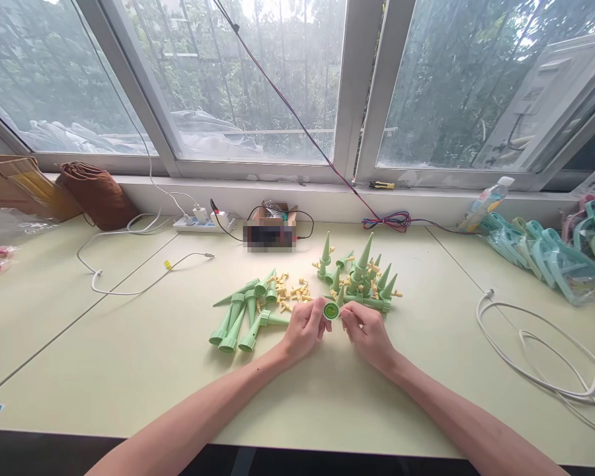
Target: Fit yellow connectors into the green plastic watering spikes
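Observation:
My left hand [303,328] and my right hand [367,332] meet over the pale green table [129,357], both pinched on one green plastic cone spike [332,310] whose open round end faces me. To the left of my hands lie several green spikes [240,317] on their sides. Small yellow fittings [293,291] are scattered behind them. A second heap of green spikes with yellow fittings [364,281] stands just beyond my right hand.
A power strip [203,223] and a small box with wires [271,228] sit by the window sill. White cables [540,350] loop at right and left. Packaged teal items [545,254] and a bottle [486,201] lie far right; a brown bag [98,193] far left.

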A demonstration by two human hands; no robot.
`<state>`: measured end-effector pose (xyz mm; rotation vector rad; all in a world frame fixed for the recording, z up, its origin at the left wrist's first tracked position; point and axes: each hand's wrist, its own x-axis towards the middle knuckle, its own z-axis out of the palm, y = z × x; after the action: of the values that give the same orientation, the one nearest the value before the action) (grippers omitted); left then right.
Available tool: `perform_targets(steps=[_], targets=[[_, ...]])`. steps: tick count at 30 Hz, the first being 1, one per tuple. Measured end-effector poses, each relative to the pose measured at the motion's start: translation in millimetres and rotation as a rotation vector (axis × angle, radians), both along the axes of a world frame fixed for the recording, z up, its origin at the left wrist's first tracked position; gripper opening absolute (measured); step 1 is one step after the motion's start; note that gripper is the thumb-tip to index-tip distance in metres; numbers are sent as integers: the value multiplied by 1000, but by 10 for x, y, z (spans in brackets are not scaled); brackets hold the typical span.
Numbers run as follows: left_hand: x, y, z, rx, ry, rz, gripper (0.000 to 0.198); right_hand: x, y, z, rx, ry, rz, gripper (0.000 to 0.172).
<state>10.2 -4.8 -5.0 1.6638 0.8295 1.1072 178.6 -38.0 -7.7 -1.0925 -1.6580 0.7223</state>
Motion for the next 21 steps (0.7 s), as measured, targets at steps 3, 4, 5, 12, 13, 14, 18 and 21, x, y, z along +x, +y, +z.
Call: perform_targets(steps=[3,4,5,12,13,14,18,21], targets=[[-18,13,-3,18,16,-34,58,3,-2,-3,-8,1,3,44],[-26,18,-1,33,21,-48,57,4,-3,-5,-8,3,3,44],[-33,22,3,50,28,-60,56,4,-4,-8,-9,6,2,43],[-72,19,75,160,114,-66,43,10,8,-43,-18,18,-9,42],[-72,14,90,178,119,-69,40,12,11,-51,-19,20,-13,42],[-72,9,107,196,120,-75,37,14,15,-59,-23,22,-16,42],[-70,-2,146,281,120,-106,27,21,21,-78,-37,37,-15,41],[-78,12,112,345,138,-121,27,23,20,-69,-41,27,-14,41]])
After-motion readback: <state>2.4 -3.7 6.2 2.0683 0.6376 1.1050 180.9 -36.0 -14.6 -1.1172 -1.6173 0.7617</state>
